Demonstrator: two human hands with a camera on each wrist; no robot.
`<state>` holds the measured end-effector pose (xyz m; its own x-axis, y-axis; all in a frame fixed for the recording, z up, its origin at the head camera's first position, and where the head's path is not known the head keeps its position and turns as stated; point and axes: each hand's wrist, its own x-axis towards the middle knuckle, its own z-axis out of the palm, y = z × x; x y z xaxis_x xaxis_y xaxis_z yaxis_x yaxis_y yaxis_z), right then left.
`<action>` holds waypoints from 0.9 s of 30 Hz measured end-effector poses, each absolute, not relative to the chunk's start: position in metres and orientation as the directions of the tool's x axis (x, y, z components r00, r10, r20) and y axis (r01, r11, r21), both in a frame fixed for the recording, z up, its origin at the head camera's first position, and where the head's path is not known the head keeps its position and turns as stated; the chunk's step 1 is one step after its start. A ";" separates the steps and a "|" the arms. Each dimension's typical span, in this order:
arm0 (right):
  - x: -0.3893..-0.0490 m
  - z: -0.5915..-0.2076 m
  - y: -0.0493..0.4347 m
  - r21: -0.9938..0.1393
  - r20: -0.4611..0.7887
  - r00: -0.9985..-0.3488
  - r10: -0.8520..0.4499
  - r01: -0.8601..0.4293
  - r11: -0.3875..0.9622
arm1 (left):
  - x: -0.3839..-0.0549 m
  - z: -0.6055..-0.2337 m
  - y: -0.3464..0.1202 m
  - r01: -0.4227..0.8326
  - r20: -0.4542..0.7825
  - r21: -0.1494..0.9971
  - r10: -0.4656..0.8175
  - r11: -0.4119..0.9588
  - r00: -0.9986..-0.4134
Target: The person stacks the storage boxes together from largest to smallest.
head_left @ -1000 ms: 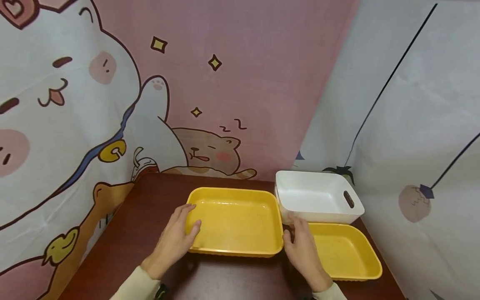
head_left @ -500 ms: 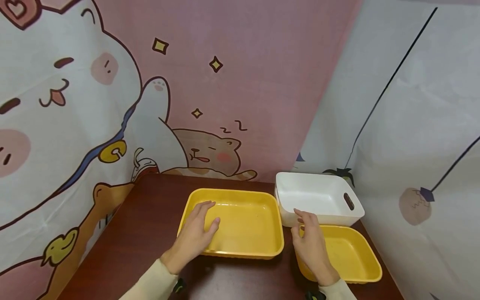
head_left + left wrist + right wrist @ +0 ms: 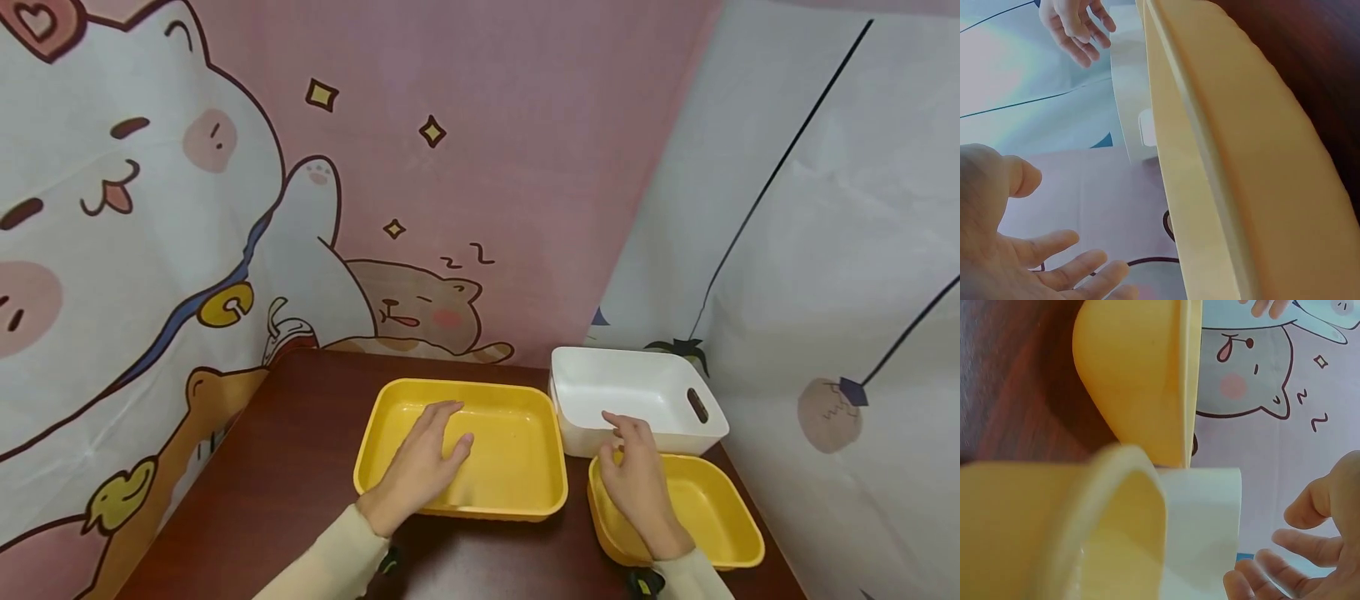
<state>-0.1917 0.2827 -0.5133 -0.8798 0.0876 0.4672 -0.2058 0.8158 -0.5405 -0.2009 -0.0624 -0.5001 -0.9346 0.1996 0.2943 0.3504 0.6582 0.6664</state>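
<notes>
A large yellow tray (image 3: 510,450) lies on the dark table, and my left hand (image 3: 420,458) hovers over its left half with fingers spread, holding nothing. In the left wrist view the left hand (image 3: 1041,237) is apart from the tray's wall (image 3: 1254,125). To the right, my right hand (image 3: 637,483) is above the left side of a smaller yellow tray (image 3: 712,508), its fingers loosely bent and holding nothing. Behind that tray stands a white bin (image 3: 630,392) with an oval handle hole. The right wrist view shows the right hand (image 3: 1310,544) clear of the white bin (image 3: 1204,525).
The dark reddish-brown table (image 3: 285,467) stretches left of the large tray. A pink and white cartoon cloth (image 3: 525,167) hangs behind the table and along both sides. The white bin stands close to the large tray's right edge.
My left hand has moved right, from the large tray's left rim to above its inside. The right hand has moved right, from the large tray's right edge to over the smaller tray.
</notes>
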 end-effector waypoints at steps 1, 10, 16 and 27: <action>-0.193 -0.512 0.284 -0.536 0.478 -0.874 0.086 -0.213 0.817 | -0.202 -0.500 -0.060 0.353 0.293 0.668 0.205 0.655 -0.934; -0.199 -0.508 0.302 -0.552 0.464 -0.879 0.108 -0.191 0.812 | -0.211 -0.498 -0.040 0.376 0.285 0.683 0.245 0.626 -0.927; -0.204 -0.508 0.314 -0.543 0.479 -0.867 0.134 -0.173 0.822 | -0.215 -0.496 -0.025 0.374 0.262 0.704 0.270 0.603 -0.927; -0.217 -0.506 0.335 -0.537 0.487 -0.861 0.147 -0.162 0.828 | -0.225 -0.495 -0.003 0.355 0.223 0.720 0.287 0.595 -0.932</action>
<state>-0.2166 0.3347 -0.5060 -0.8610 0.1475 0.4868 -0.1615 0.8283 -0.5365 -0.2249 -0.0029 -0.4950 -0.9318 0.2866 0.2228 0.3555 0.5954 0.7205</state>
